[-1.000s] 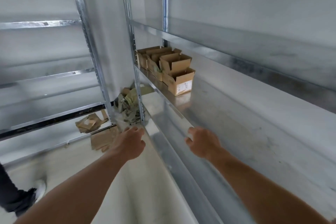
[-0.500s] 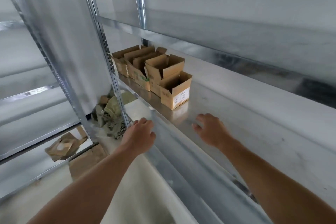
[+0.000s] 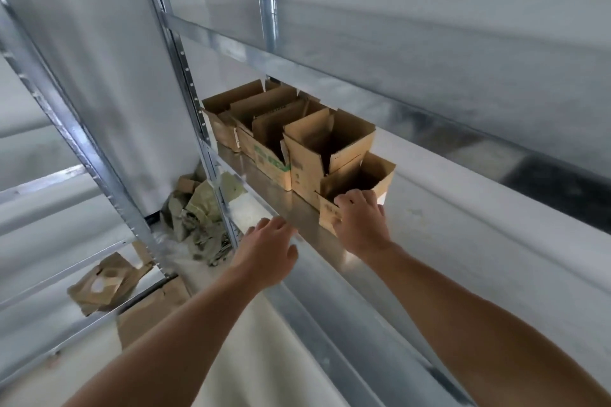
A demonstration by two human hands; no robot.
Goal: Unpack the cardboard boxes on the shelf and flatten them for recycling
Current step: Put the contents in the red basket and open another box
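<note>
Several open brown cardboard boxes stand in a row on the metal shelf [image 3: 463, 241]. The nearest small box [image 3: 373, 180] is at the row's near end, its flaps up. My right hand [image 3: 362, 221] grips that box's near wall, fingers curled over the top edge. Behind it stands a taller box [image 3: 317, 155], then a box with green print [image 3: 269, 160] and a far box [image 3: 224, 112] by the upright. My left hand [image 3: 266, 249] hovers open at the shelf's front edge, left of the small box, holding nothing.
A higher shelf [image 3: 429, 76] hangs close above the boxes. A steel upright [image 3: 198, 116] stands left of the row. Crumpled paper packing [image 3: 195, 211] and flattened cardboard [image 3: 105, 284] lie on the floor below left. A second rack [image 3: 66, 129] stands at left.
My right hand has moved forward along the shelf and taken hold of the nearest small box. My left hand has risen toward the shelf's front edge. The view has come closer to the boxes.
</note>
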